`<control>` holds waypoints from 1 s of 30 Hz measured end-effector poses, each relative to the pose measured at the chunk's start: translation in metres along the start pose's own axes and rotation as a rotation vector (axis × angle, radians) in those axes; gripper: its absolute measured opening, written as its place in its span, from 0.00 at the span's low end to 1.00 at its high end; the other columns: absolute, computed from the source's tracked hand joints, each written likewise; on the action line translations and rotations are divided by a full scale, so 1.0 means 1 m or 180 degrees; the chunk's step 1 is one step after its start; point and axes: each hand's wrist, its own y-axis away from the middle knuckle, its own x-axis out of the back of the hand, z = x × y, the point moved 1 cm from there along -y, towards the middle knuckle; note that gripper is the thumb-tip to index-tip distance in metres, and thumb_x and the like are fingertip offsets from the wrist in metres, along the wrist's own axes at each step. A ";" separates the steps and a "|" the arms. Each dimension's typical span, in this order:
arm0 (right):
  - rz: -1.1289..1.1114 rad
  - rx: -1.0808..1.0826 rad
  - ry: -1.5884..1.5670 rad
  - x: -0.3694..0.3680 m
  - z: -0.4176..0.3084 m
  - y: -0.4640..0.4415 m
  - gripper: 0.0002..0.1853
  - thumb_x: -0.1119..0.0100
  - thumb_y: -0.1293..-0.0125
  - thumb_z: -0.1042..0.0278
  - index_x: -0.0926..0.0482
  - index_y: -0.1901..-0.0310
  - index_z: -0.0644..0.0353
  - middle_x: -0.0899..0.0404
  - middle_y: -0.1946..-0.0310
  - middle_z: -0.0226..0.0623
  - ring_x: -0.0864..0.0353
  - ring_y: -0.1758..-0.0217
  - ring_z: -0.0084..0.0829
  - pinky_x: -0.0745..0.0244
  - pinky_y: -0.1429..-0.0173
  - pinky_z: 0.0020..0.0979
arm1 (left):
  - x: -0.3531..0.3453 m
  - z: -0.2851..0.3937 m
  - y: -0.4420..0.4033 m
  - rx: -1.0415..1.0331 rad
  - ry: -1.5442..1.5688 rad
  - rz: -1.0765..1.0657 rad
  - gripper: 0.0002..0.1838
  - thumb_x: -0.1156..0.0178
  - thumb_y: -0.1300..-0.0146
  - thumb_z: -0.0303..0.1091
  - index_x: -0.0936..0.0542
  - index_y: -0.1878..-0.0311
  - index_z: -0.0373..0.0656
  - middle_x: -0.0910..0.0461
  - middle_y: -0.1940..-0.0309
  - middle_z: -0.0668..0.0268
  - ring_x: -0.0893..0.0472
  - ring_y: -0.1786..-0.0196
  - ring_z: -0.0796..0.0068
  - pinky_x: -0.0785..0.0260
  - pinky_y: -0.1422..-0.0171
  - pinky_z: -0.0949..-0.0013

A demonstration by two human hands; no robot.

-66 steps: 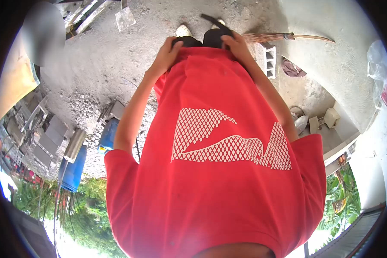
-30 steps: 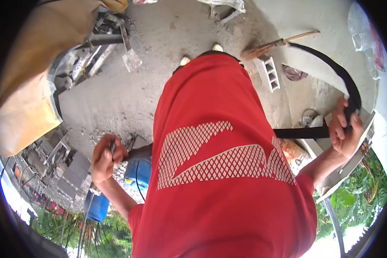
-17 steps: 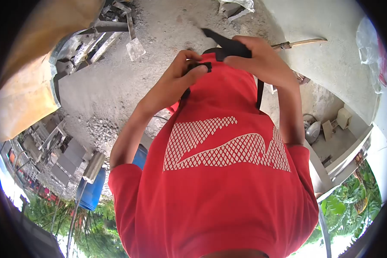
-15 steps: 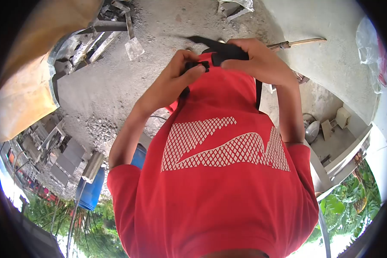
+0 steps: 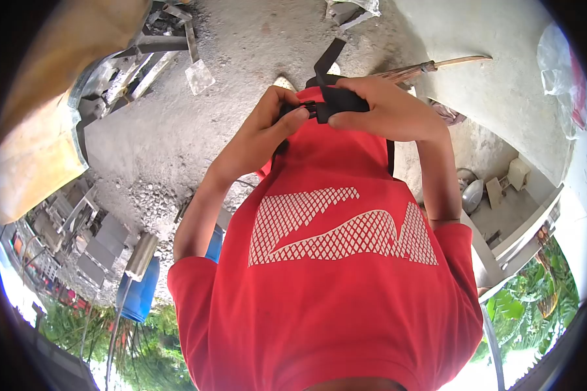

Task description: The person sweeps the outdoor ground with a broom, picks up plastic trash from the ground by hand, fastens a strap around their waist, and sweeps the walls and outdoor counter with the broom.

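A black strap belt (image 5: 348, 100) crosses the front of the red shirt (image 5: 346, 306) at waist height. At its middle is a black plastic buckle (image 5: 312, 109), between my two hands. My left hand (image 5: 265, 124) is closed on the left buckle part, thumb on top. My right hand (image 5: 398, 109) pinches the wide black strap beside the buckle's right part. The two parts are touching or very nearly so; I cannot tell whether they are locked. A loose strap end (image 5: 330, 56) sticks up past the right hand, over the floor.
On the concrete floor (image 5: 241, 45) lies a stick broom (image 5: 430, 66) at the right. A metal-bladed tool (image 5: 200, 77) lies at the upper left. Beyond stand a blue barrel (image 5: 138, 293), a gravel pile (image 5: 151, 199) and a low concrete basin (image 5: 525, 244). A tan sheet (image 5: 42, 156) hangs left.
My right hand has moved slightly down and left, bringing the buckle parts closer together. The loose strap end has swung from pointing left to pointing upward.
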 end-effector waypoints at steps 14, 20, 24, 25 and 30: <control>-0.0177 -0.0246 -0.0218 -0.001 0.011 0.011 0.18 0.42 0.44 0.61 0.27 0.57 0.68 0.26 0.73 0.34 0.31 0.71 0.22 0.35 0.67 0.25 | -0.008 0.005 -0.004 0.0053 -0.0060 -0.0225 0.11 0.51 0.34 0.36 0.35 0.56 0.40 0.35 0.73 0.76 0.38 0.70 0.90 0.45 0.67 0.83; -0.0078 -0.0333 -0.0499 -0.003 0.012 0.021 0.18 0.42 0.44 0.61 0.26 0.57 0.67 0.28 0.75 0.31 0.34 0.72 0.19 0.37 0.68 0.24 | -0.010 -0.005 -0.011 0.0072 -0.0097 -0.0241 0.10 0.52 0.34 0.35 0.35 0.56 0.40 0.36 0.74 0.76 0.40 0.71 0.89 0.47 0.68 0.82; 0.0003 -0.0299 -0.0404 -0.013 0.014 0.020 0.18 0.42 0.44 0.59 0.26 0.60 0.67 0.29 0.77 0.32 0.34 0.73 0.20 0.38 0.69 0.25 | -0.014 -0.010 -0.013 -0.0190 -0.0363 -0.0219 0.13 0.47 0.37 0.39 0.35 0.58 0.40 0.37 0.74 0.76 0.40 0.72 0.89 0.46 0.70 0.82; 0.0076 -0.0235 -0.0425 -0.014 0.015 0.020 0.19 0.42 0.44 0.56 0.26 0.62 0.67 0.30 0.79 0.34 0.34 0.75 0.22 0.39 0.70 0.27 | -0.013 -0.011 -0.013 -0.0115 -0.0315 -0.0247 0.13 0.47 0.37 0.39 0.35 0.58 0.40 0.37 0.74 0.76 0.39 0.71 0.89 0.46 0.69 0.82; 0.0327 -0.0171 -0.0556 -0.019 0.023 0.024 0.20 0.41 0.45 0.53 0.25 0.66 0.67 0.32 0.81 0.35 0.35 0.76 0.23 0.40 0.72 0.28 | -0.010 -0.004 -0.013 -0.0014 -0.0285 -0.0387 0.09 0.51 0.35 0.36 0.34 0.58 0.40 0.35 0.74 0.76 0.38 0.71 0.89 0.46 0.67 0.83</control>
